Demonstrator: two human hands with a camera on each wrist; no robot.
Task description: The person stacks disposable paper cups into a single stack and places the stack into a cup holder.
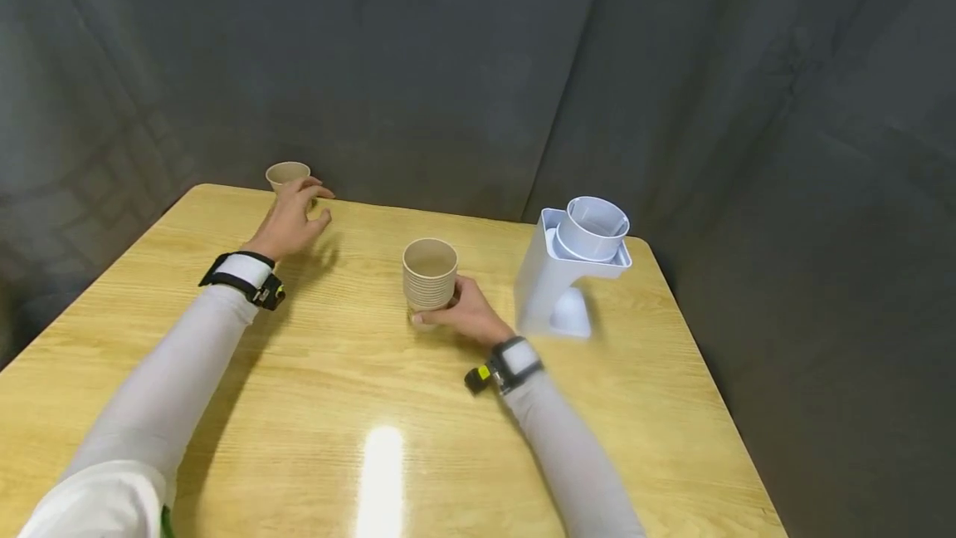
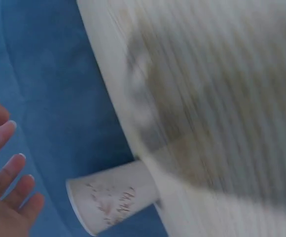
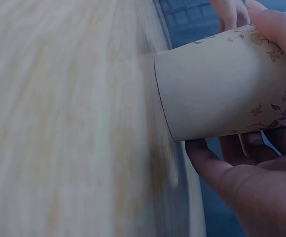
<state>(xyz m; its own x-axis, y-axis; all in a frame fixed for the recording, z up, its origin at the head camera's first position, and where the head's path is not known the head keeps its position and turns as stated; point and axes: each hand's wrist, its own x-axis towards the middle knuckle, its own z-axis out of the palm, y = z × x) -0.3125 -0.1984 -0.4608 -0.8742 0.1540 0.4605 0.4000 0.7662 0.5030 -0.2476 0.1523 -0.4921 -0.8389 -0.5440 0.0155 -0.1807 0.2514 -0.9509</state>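
Observation:
My right hand (image 1: 472, 314) grips a stack of beige paper cups (image 1: 431, 272) near the middle of the table. In the right wrist view the thumb and fingers lie on opposite sides of the outermost cup (image 3: 217, 89), which has brown printed flowers. A single paper cup (image 1: 282, 174) stands upright at the far left edge of the table. Beside it my left hand (image 1: 293, 221) is raised, fingers spread and loosely bent, holding nothing. A gap shows between those fingers (image 2: 11, 173) and the printed cup (image 2: 114, 195) in the left wrist view.
To the right of the stack stands a white plastic stand (image 1: 534, 293) with a foot and a round white cylinder (image 1: 593, 231) in its top. A dark curtain (image 1: 418, 65) hangs behind the wooden table (image 1: 314, 405) and along its right side.

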